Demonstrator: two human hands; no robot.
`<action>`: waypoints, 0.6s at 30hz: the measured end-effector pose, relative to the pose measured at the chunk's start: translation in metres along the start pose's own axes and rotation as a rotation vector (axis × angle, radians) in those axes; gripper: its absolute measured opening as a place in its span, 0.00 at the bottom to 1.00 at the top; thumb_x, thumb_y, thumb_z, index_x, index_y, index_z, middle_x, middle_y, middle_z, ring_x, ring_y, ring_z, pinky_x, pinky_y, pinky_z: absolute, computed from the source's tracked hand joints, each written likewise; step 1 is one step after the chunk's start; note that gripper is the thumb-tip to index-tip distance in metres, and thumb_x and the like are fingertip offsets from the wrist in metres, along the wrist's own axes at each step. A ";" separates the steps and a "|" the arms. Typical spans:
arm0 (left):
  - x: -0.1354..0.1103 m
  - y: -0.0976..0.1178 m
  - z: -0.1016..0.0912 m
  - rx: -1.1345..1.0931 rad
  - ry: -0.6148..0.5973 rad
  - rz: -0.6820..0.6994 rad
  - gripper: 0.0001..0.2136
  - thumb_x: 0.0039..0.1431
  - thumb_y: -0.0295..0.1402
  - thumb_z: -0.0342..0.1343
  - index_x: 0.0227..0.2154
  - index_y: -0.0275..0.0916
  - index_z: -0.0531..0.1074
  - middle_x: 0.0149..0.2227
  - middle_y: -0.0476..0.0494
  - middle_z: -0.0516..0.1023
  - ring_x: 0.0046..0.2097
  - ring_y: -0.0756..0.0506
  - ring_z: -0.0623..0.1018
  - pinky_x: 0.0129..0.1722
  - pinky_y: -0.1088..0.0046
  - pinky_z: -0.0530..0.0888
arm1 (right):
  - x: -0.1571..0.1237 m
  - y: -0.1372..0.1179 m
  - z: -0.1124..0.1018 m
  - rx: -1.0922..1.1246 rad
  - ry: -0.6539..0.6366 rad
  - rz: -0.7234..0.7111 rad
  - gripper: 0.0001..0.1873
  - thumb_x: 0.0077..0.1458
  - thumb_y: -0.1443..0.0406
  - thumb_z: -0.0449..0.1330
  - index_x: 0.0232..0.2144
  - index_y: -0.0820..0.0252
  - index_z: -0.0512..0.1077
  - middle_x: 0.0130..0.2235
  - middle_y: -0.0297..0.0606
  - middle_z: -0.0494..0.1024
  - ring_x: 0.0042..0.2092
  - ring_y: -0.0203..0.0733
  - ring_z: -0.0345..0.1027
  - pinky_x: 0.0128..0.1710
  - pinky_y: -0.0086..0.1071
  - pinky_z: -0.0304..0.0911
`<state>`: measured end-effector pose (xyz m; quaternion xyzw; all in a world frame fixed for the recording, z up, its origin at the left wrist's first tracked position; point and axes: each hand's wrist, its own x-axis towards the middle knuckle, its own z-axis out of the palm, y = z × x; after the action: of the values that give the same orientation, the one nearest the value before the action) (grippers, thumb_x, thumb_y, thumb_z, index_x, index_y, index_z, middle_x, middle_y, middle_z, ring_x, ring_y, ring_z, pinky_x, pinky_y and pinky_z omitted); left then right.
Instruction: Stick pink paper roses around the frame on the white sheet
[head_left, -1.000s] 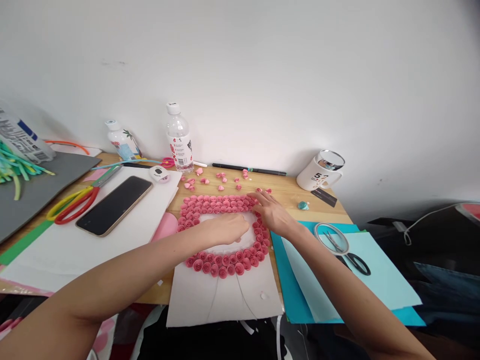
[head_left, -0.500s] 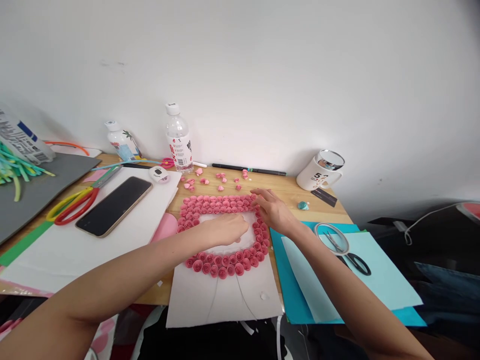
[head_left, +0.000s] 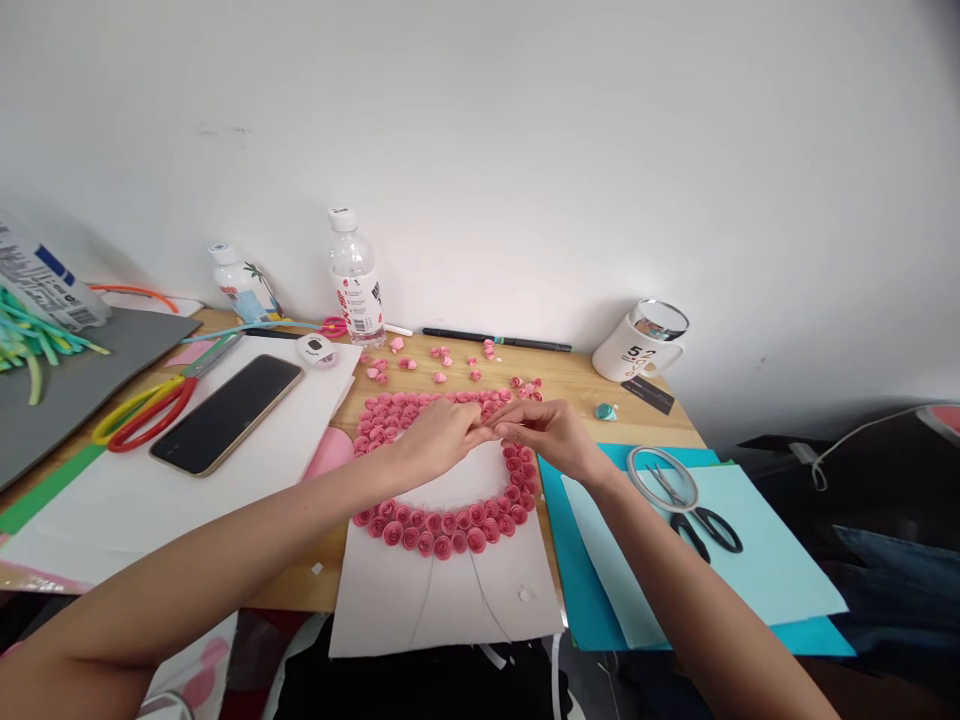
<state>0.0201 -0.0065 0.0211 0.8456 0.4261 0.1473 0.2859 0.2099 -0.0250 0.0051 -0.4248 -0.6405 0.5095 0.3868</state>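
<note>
My left hand [head_left: 441, 437] and my right hand [head_left: 553, 430] meet at their fingertips above the upper part of a white sheet [head_left: 450, 610]. Both are closed in a pinch; whatever sits between the fingers is too small or hidden to make out. Small rolled pink paper roses [head_left: 442, 546] stand on the sheet in a thick band around a bare white middle. Several rows run along the top, partly covered by my hands. Below the band, two curved pencil lines run down the sheet. Loose pink roses [head_left: 439, 377] lie on the table just beyond.
At left are a phone [head_left: 229, 412], red-and-yellow scissors [head_left: 154, 410] and white paper. A water bottle [head_left: 358, 290] and a pen [head_left: 495, 340] stand or lie by the wall. Right hold a mug [head_left: 630, 345], a teal rose [head_left: 606, 411], blue sheets [head_left: 780, 560], a tape roll and black-handled scissors [head_left: 712, 530].
My right hand has come down and left from the band's upper right corner, and my left hand has risen, so their fingertips now meet. More loose roses show behind my right hand.
</note>
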 end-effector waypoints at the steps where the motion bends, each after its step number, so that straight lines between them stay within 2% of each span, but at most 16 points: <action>1: 0.000 0.000 -0.001 0.068 0.011 0.030 0.18 0.62 0.41 0.48 0.19 0.38 0.57 0.20 0.52 0.65 0.21 0.51 0.66 0.21 0.74 0.55 | 0.001 0.000 0.001 -0.010 -0.005 0.024 0.13 0.47 0.55 0.65 0.26 0.60 0.77 0.32 0.37 0.77 0.31 0.36 0.68 0.29 0.30 0.68; 4: 0.001 0.000 -0.003 0.245 0.060 0.174 0.14 0.63 0.37 0.48 0.23 0.37 0.62 0.21 0.51 0.66 0.23 0.51 0.66 0.22 0.74 0.57 | 0.002 -0.001 0.006 -0.033 0.011 0.064 0.16 0.49 0.52 0.62 0.25 0.60 0.74 0.28 0.35 0.75 0.28 0.34 0.66 0.28 0.30 0.69; 7: 0.003 0.000 -0.006 0.329 0.222 0.348 0.09 0.64 0.35 0.47 0.31 0.36 0.65 0.29 0.47 0.71 0.31 0.48 0.72 0.26 0.73 0.65 | 0.004 -0.004 0.008 -0.016 0.053 0.025 0.18 0.49 0.50 0.62 0.24 0.60 0.71 0.27 0.34 0.73 0.28 0.34 0.66 0.28 0.30 0.69; 10: 0.004 0.003 -0.012 0.332 0.384 0.540 0.08 0.63 0.36 0.48 0.37 0.36 0.66 0.42 0.38 0.71 0.45 0.43 0.72 0.41 0.66 0.70 | 0.010 -0.003 0.001 0.007 0.090 -0.014 0.19 0.49 0.50 0.62 0.25 0.60 0.70 0.27 0.34 0.72 0.29 0.35 0.67 0.28 0.30 0.68; 12: 0.005 0.004 -0.017 0.312 0.424 0.614 0.08 0.63 0.35 0.48 0.38 0.36 0.67 0.47 0.36 0.69 0.50 0.42 0.69 0.48 0.63 0.68 | 0.016 0.003 -0.009 0.034 0.210 -0.018 0.20 0.48 0.49 0.61 0.25 0.60 0.70 0.26 0.35 0.73 0.28 0.35 0.68 0.28 0.30 0.67; 15: 0.008 0.000 -0.017 0.259 0.390 0.559 0.10 0.65 0.29 0.44 0.35 0.37 0.70 0.41 0.40 0.72 0.44 0.46 0.70 0.46 0.66 0.67 | 0.024 0.021 -0.026 0.143 0.511 -0.018 0.20 0.47 0.48 0.61 0.25 0.59 0.68 0.26 0.34 0.74 0.27 0.35 0.69 0.26 0.29 0.65; 18: 0.015 -0.009 -0.006 0.217 0.211 0.475 0.10 0.63 0.29 0.47 0.30 0.36 0.73 0.32 0.44 0.71 0.39 0.46 0.67 0.42 0.67 0.65 | 0.028 0.043 -0.034 0.260 0.691 -0.020 0.21 0.46 0.48 0.62 0.24 0.59 0.67 0.23 0.32 0.73 0.23 0.32 0.65 0.22 0.27 0.61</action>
<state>0.0206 0.0121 0.0205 0.9275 0.2566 0.2507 0.1051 0.2386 0.0177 -0.0288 -0.5129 -0.4060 0.4092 0.6361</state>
